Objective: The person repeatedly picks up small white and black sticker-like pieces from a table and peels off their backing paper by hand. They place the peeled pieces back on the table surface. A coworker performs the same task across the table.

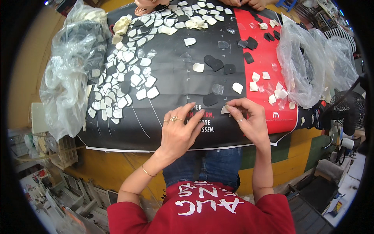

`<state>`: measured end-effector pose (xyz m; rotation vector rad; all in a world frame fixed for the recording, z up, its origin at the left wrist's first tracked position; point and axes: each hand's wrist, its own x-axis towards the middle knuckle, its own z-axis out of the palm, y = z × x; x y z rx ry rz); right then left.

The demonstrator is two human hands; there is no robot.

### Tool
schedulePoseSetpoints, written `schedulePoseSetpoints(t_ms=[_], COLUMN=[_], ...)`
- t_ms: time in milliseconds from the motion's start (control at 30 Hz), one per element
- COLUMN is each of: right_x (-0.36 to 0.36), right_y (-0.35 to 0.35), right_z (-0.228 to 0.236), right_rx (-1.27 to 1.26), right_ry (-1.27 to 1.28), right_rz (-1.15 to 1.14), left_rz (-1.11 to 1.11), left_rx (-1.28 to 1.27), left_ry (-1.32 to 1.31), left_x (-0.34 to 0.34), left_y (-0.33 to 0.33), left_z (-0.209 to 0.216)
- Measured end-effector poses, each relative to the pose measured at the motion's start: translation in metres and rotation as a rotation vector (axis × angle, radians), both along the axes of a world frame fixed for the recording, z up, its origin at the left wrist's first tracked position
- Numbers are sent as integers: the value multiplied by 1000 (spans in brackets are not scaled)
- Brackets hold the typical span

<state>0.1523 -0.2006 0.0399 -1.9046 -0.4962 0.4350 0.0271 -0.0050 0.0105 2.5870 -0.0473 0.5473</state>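
Observation:
My right hand (pixel 250 121) has its thumb and forefinger pinched on a small cream pad (pixel 224 110) above the table's printed cover. My left hand (pixel 180 128) is beside it to the left, fingers apart and holding nothing that shows. Just beyond both hands lies a black rounded pad (pixel 210 99). Farther off are a white pad (pixel 237 87), a clear film piece (pixel 218 89) and overlapping black pads (pixel 214 63). To the left spreads a large heap of white arch-shaped pads (pixel 128 56), with some black ones among them.
A clear plastic bag (pixel 64 80) with dark contents slumps over the left edge; another bag (pixel 302 58) lies at the right. White scraps (pixel 278 92) rest on the red strip (pixel 259 111). Another person's hands (pixel 249 3) are at the far edge. A black fan (pixel 348 107) stands right.

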Motion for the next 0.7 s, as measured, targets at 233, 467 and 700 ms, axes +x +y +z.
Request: schedulePoseSetpoints(t_ms=[233, 467, 700], right_x=[14, 19, 15], right_y=[33, 48, 50], right_z=[12, 10, 6], right_rx=[-121, -217, -219], right_ry=[-88, -93, -106], right_rz=[119, 225, 230], left_rz=[-27, -59, -41], left_rx=[55, 30, 65], left_ry=[29, -43, -72], left_x=[18, 6, 2], left_y=[4, 7, 7], left_z=[-10, -18, -21])
